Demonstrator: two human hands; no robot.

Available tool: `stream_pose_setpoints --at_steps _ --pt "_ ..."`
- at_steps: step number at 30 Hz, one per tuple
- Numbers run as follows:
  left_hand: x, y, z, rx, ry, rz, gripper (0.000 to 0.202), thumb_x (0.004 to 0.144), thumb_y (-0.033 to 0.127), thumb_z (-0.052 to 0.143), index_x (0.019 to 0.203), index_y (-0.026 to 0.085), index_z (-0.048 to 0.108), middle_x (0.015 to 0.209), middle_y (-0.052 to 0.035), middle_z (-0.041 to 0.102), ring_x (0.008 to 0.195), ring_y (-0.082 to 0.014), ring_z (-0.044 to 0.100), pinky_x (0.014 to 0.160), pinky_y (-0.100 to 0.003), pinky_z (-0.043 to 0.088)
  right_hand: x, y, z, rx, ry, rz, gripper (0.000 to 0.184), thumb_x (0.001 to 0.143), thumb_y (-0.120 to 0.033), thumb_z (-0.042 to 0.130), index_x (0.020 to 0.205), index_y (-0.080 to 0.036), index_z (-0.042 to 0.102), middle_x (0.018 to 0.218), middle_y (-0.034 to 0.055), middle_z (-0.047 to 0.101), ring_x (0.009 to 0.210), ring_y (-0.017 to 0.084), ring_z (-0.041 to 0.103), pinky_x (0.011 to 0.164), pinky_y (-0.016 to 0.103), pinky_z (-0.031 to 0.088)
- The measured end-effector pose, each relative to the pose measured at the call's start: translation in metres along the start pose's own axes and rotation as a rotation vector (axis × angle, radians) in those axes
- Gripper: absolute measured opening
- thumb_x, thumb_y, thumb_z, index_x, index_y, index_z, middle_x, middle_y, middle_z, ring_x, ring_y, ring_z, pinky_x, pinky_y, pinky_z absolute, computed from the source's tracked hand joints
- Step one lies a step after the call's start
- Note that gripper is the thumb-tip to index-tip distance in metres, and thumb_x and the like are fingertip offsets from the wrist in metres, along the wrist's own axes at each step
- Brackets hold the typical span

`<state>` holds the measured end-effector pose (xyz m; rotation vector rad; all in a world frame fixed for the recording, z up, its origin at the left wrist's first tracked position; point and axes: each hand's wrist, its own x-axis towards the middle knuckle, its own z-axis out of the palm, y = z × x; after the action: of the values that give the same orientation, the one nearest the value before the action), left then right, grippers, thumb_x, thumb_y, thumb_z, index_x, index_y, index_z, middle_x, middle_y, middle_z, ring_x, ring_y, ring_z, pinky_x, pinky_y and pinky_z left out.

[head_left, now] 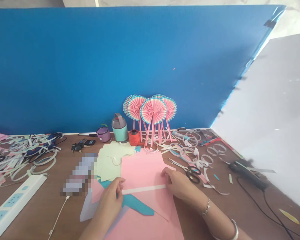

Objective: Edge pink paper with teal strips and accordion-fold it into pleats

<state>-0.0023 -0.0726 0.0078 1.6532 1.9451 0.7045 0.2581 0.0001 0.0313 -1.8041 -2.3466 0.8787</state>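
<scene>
Blue partition board stands across the back of a brown tabletop, with a white panel angled in at the right. Paper fans on pink sticks lean against the board's foot, and paper rings and offcuts lie scattered to either side. A white power strip sits at the near left, and scissors lie just beside the right hand. At centre front, a pink card sheet overlaps pale green sheets, with a white paper strip lying across it and a teal paper piece just below. The card looks light and fairly stiff but easily creased — best taken by its edges, flat. Both forearms reach in from below. The left hand curls, thumb and fingers close together at the strip's left end — whether pinching it, hard to tell. The right hand's fingers bend, their tips near the strip's right end, not spread.
</scene>
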Motion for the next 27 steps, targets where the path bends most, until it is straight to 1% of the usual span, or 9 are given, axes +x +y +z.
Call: stream_pose_setpoints --at_steps 7,13,15,17,19,21,23,25,27 --pt "0.0 0.003 -0.006 0.171 -0.004 -0.014 0.037 0.076 0.012 0.036 0.106 0.022 0.056 0.085 -0.0052 0.06 0.089 -0.0221 0.06 0.078 -0.034 0.044 -0.007 -0.014 -0.008 -0.087 -0.009 0.061 0.046 0.064 0.001 0.046 0.104 -0.019 0.055 0.088 0.0054 0.064 0.079 0.019 0.056 0.059 0.025 0.024" --pt "0.005 0.006 -0.013 0.275 -0.07 -0.039 0.038 0.073 0.009 0.041 0.104 0.023 0.058 0.079 -0.0025 0.063 0.086 -0.0215 0.059 0.08 -0.034 0.039 -0.005 -0.01 -0.011 -0.109 0.027 0.112 0.039 0.065 -0.006 0.05 0.102 -0.018 0.055 0.087 0.0072 0.065 0.079 0.02 0.059 0.057 0.025 0.025" --pt "0.007 0.006 -0.014 0.291 -0.097 -0.05 0.038 0.073 0.009 0.041 0.104 0.023 0.058 0.079 -0.002 0.063 0.087 -0.0211 0.058 0.08 -0.033 0.037 -0.002 -0.004 -0.013 -0.109 0.047 0.152 0.036 0.064 -0.013 0.056 0.099 -0.017 0.056 0.088 0.0077 0.065 0.08 0.021 0.059 0.056 0.025 0.026" --pt "0.008 0.007 -0.016 0.308 -0.117 -0.066 0.037 0.074 0.009 0.041 0.103 0.023 0.058 0.08 -0.0019 0.063 0.087 -0.0207 0.058 0.08 -0.033 0.036 0.001 0.005 -0.016 -0.091 0.052 0.184 0.036 0.061 -0.025 0.065 0.095 -0.016 0.056 0.087 0.0072 0.065 0.079 0.022 0.059 0.056 0.025 0.028" --pt "0.009 0.007 -0.017 0.325 -0.136 -0.069 0.036 0.074 0.009 0.041 0.103 0.023 0.057 0.079 -0.0018 0.063 0.087 -0.0205 0.057 0.08 -0.033 0.036 0.004 0.014 -0.018 -0.071 0.035 0.171 0.035 0.059 -0.033 0.068 0.088 -0.017 0.057 0.084 0.0053 0.065 0.077 0.021 0.059 0.054 0.025 0.029" --pt "0.01 0.008 -0.018 0.342 -0.146 -0.062 0.035 0.075 0.01 0.041 0.103 0.023 0.057 0.078 -0.0017 0.063 0.088 -0.0208 0.057 0.08 -0.033 0.035 0.008 0.023 -0.019 -0.063 0.022 0.138 0.027 0.06 -0.033 0.067 0.081 -0.018 0.057 0.08 0.0034 0.065 0.074 0.019 0.059 0.052 0.024 0.029" --pt "0.011 0.009 -0.019 0.36 -0.15 -0.063 0.033 0.075 0.012 0.041 0.103 0.023 0.057 0.077 -0.0014 0.063 0.086 -0.021 0.057 0.079 -0.034 0.035 0.012 0.032 -0.019 -0.038 0.003 0.11 0.019 0.06 -0.026 0.065 0.076 -0.018 0.058 0.075 0.0019 0.065 0.071 0.017 0.06 0.05 0.023 0.03" --pt "0.011 0.011 -0.021 0.379 -0.157 -0.063 0.033 0.076 0.013 0.041 0.103 0.023 0.057 0.076 -0.0013 0.063 0.084 -0.0211 0.057 0.078 -0.034 0.034 0.015 0.038 -0.017 0.039 -0.042 0.095 0.014 0.062 -0.021 0.061 0.075 -0.018 0.058 0.068 0.0006 0.065 0.064 0.015 0.061 0.047 0.021 0.031" --pt "0.011 0.013 -0.023 0.395 -0.172 -0.058 0.033 0.075 0.013 0.042 0.103 0.022 0.057 0.075 -0.0012 0.063 0.084 -0.0217 0.058 0.077 -0.034 0.034 0.016 0.042 -0.016 0.139 -0.092 0.106 0.008 0.067 -0.021 0.056 0.074 -0.017 0.058 0.061 0.0001 0.064 0.056 0.013 0.06 0.045 0.019 0.034"
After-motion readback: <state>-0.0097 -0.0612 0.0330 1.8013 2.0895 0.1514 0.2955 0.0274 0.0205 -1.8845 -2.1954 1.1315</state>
